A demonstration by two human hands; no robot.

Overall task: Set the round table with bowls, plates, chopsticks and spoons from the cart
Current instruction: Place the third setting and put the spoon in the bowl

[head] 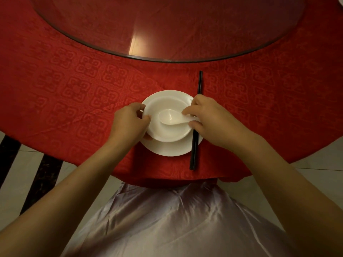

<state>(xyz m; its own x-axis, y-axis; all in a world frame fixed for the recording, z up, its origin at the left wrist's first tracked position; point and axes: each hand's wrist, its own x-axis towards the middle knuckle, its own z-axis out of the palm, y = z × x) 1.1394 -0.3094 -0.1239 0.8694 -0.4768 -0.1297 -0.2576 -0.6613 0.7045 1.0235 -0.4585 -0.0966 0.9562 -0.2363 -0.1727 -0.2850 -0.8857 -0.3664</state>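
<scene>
Head view. Bench (55, 75), red cloth, near edge: white plate (167, 148) carrying white bowl (167, 132); white spoon (172, 119) inside bowl. Black chopsticks (196, 115) along plate's right rim. Left hand (130, 121) pinching bowl's left rim. Right hand (209, 117) pinching spoon handle.

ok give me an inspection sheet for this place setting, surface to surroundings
surface: round table under a red patterned tablecloth, with a glass turntable at its centre
job's things: white bowl stands on white plate; white spoon lies in the bowl, handle to the right; black chopsticks lie along the plate's right side, crossing its rim
clutter: nothing seen
grippers: left hand grips the bowl's left rim; right hand pinches the spoon's handle
cables: nothing seen
surroundings: pale fabric chair cover below the table edge; tiled floor with dark stripes
</scene>
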